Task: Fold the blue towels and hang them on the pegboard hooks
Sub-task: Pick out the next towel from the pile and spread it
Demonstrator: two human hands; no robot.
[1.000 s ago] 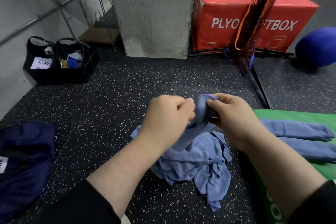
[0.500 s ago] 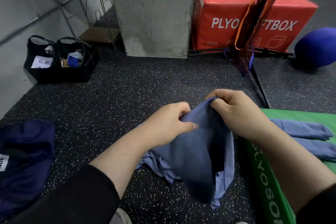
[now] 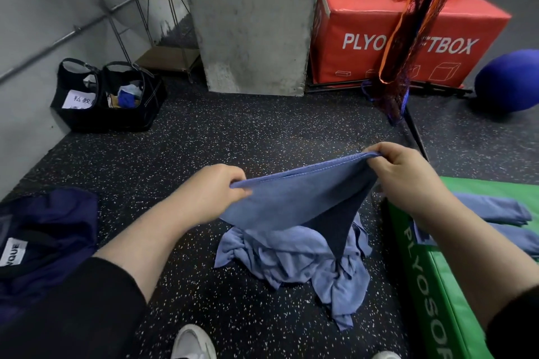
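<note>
At the far left a dark navy garment lies crumpled on the black rubber floor, which is flecked with pale specks; the garment carries a white label. Behind it, against the grey wall, sits a black open-topped bag with a white paper sign and small items inside, and a thin metal rack with wooden shelves stands beside a rough concrete pillar.

The left hand pinches the left end of a blue towel, thumb and fingertips closed tight on the stitched hem. The towel's top edge runs taut and slanted up to the right hand, whose fingers are likewise clamped on the opposite end. The cloth is soft, matte terry; it hangs from the two grips and narrows into a darker, shaded point below. That point dips to a heap of loose blue towels, rumpled into soft folds on the floor directly beneath the hands.

Right of the heap lies a glossy green vinyl plyo box, with two rolled blue towels resting on its top. Farther back stands a red plyo soft box, an orange-edged mesh net hanging before it, and a round blue ball at the right edge.
</note>
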